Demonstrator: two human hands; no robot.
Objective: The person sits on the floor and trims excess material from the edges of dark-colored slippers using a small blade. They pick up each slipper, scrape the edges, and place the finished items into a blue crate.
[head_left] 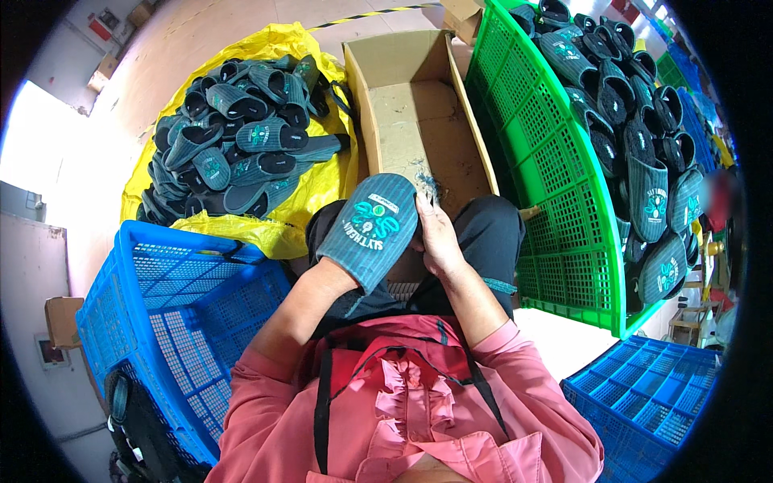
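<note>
A dark grey-green striped slipper (372,229) with green embroidery on its upper is held over my lap, toe pointing away from me. My left hand (341,275) is pushed into its opening up to the wrist, so those fingers are hidden. At the slipper's right edge, near the toe, my right hand (439,237) grips with the thumb along the rim and the other fingers partly out of sight. Just beyond the hands stands a long open cardboard box (394,133), with a small tuft of dark thread scraps (424,179) inside its near end.
Similar slippers (233,137) are heaped in a yellow sack (326,149) at the far left. A blue crate (133,298) stands to my left. On the right, a tilted green crate (539,153) is full of slippers, with another blue crate (644,394) below it.
</note>
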